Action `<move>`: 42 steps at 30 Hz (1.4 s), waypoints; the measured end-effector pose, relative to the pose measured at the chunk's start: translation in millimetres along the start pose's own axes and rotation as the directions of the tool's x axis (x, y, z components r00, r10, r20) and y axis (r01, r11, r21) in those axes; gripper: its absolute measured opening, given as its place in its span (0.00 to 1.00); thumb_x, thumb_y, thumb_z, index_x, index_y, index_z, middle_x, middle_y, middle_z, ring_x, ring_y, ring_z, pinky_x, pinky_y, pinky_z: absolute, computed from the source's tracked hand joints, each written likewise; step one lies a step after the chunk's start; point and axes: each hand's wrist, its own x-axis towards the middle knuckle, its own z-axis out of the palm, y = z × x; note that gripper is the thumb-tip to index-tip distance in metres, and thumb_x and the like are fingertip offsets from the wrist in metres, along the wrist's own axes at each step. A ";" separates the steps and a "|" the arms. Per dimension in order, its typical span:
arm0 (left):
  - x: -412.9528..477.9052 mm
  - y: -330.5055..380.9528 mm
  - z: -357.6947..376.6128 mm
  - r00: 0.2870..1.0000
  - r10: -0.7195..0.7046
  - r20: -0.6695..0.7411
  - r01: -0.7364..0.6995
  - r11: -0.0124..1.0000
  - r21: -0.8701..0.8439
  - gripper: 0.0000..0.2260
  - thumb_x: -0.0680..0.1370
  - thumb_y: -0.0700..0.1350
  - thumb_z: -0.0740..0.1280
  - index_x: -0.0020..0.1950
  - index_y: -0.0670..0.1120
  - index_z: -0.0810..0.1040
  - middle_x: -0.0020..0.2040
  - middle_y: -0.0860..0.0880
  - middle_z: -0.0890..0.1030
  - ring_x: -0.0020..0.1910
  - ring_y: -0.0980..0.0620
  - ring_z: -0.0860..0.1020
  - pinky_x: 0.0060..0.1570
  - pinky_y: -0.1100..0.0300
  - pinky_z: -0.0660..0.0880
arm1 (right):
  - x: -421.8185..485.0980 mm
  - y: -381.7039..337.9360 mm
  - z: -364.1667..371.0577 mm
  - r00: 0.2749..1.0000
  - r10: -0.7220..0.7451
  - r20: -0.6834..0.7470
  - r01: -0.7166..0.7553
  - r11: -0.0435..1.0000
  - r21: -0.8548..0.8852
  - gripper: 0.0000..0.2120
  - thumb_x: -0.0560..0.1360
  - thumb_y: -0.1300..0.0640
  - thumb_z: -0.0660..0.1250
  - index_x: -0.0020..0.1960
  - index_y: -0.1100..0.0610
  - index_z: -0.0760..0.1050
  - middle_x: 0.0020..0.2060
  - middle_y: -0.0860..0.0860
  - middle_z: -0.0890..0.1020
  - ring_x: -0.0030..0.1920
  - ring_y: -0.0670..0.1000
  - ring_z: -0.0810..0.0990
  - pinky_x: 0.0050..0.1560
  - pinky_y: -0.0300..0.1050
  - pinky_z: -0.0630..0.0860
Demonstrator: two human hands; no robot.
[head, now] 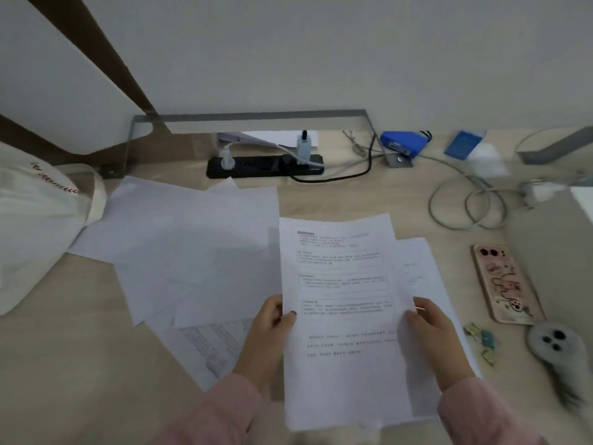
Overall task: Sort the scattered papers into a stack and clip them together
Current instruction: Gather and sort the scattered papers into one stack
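Observation:
I hold a printed sheet [340,284] upright above the desk, with a second sheet [423,271] partly behind it on the right. My left hand [266,338] grips the printed sheet's left edge and my right hand [436,338] grips its right edge. Several blank and printed papers [192,245] lie scattered and overlapping on the desk to the left. Small coloured clips [483,340] lie on the desk to the right of my right hand.
A phone in a pink case [505,284] and a grey fluffy object [555,345] lie at right. A white cloth bag [41,226] sits at left. A black power strip [264,165], looped cables [465,203] and blue items [404,144] line the back.

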 end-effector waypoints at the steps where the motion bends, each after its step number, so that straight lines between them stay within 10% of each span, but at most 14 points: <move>1: 3.0 -4.0 13.4 0.999 -0.021 0.029 0.020 0.999 0.026 0.08 0.79 0.40 0.60 0.52 0.50 0.76 0.51 0.53 0.82 0.48 0.57 0.81 0.48 0.62 0.76 | 6.4 7.1 -12.3 1.000 0.017 -0.024 -0.018 0.999 -0.030 0.11 0.75 0.65 0.57 0.49 0.55 0.76 0.40 0.55 0.81 0.40 0.54 0.78 0.41 0.45 0.74; 12: 12.1 -29.7 108.1 0.999 -0.050 -0.003 0.050 0.988 0.143 0.09 0.79 0.39 0.60 0.55 0.53 0.71 0.54 0.58 0.73 0.52 0.65 0.73 0.42 0.73 0.71 | 49.1 45.8 -72.5 0.991 0.021 -0.135 -0.053 0.970 -0.237 0.13 0.77 0.63 0.57 0.58 0.57 0.74 0.47 0.55 0.80 0.46 0.55 0.76 0.48 0.48 0.71; 18: 15.4 -41.6 114.4 0.991 -0.130 0.025 0.124 0.978 0.165 0.25 0.78 0.40 0.61 0.74 0.49 0.59 0.71 0.54 0.63 0.70 0.54 0.65 0.71 0.50 0.64 | 53.9 36.9 -72.6 0.980 -0.160 -0.122 0.089 0.890 -0.447 0.17 0.75 0.69 0.59 0.63 0.66 0.72 0.58 0.64 0.76 0.58 0.62 0.73 0.60 0.51 0.68; 37: -3.6 -41.1 66.2 0.987 -0.129 -0.095 0.134 0.990 0.046 0.17 0.78 0.40 0.61 0.65 0.54 0.67 0.61 0.61 0.71 0.54 0.64 0.72 0.52 0.67 0.69 | 41.8 27.8 -31.0 0.996 -0.077 0.034 0.084 0.905 -0.416 0.22 0.75 0.62 0.59 0.69 0.58 0.65 0.67 0.58 0.66 0.63 0.59 0.71 0.66 0.55 0.68; 42: -12.4 -46.7 20.5 0.979 -0.058 -0.193 0.088 0.985 0.148 0.16 0.79 0.43 0.60 0.66 0.54 0.66 0.64 0.57 0.67 0.63 0.58 0.67 0.63 0.62 0.63 | 37.7 -1.8 5.5 0.966 -0.234 0.111 0.259 0.868 -0.425 0.22 0.75 0.66 0.61 0.69 0.59 0.66 0.67 0.60 0.65 0.66 0.59 0.68 0.68 0.53 0.66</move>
